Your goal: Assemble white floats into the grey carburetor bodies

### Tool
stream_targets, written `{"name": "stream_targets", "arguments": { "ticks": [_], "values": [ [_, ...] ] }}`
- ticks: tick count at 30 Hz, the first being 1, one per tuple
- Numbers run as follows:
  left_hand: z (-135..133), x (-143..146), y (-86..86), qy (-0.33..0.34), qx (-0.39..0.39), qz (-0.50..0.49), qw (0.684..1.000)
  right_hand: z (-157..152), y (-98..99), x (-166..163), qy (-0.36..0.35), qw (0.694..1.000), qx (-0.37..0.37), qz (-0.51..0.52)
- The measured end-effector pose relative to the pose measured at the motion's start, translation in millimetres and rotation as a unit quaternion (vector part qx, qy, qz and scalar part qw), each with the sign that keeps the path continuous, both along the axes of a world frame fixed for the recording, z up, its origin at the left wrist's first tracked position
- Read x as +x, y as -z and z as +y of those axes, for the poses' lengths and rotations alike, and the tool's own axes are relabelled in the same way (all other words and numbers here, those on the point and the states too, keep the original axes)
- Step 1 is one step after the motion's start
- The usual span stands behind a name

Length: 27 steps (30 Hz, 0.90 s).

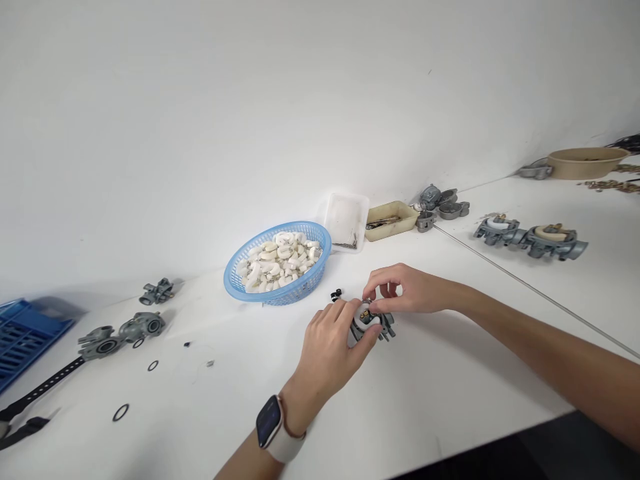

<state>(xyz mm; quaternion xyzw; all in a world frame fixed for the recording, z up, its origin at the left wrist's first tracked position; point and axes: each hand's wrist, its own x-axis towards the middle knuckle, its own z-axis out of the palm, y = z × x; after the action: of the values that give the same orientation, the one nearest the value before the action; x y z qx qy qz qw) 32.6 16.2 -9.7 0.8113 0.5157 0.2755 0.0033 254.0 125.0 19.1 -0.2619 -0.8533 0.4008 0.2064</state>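
A grey metal carburetor body (387, 325) lies on the white table with its bowl side up, a white float (369, 323) and brass jets showing in it. My left hand (334, 335), wearing a watch on its wrist, is wrapped around the near left side of the carburetor. From the right, my right hand (400, 289) reaches over the top, thumb and fingertips pinched close to the float's far edge. Whatever sits between those fingertips is too small or hidden to make out. Small black parts (337, 294) rest just behind the left hand.
Behind stand a blue basket (313, 283) of white floats, a clear tray (345, 217) and a cream tray (393, 230) of small parts. More carburetors (555, 245) lie right, others (143, 325) left near a black ring (121, 413). A blue crate (30, 337) is far left.
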Motion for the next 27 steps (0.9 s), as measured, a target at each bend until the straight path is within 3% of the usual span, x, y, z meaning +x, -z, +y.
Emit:
{"name": "stream_targets", "arguments": {
  "ticks": [27],
  "values": [
    [0.9, -2.6, -1.1, 0.014, -0.014, -0.010, 1.000, 3.9, 0.9, 6.7, -0.010, 0.999, -0.038, -0.034]
  ]
}}
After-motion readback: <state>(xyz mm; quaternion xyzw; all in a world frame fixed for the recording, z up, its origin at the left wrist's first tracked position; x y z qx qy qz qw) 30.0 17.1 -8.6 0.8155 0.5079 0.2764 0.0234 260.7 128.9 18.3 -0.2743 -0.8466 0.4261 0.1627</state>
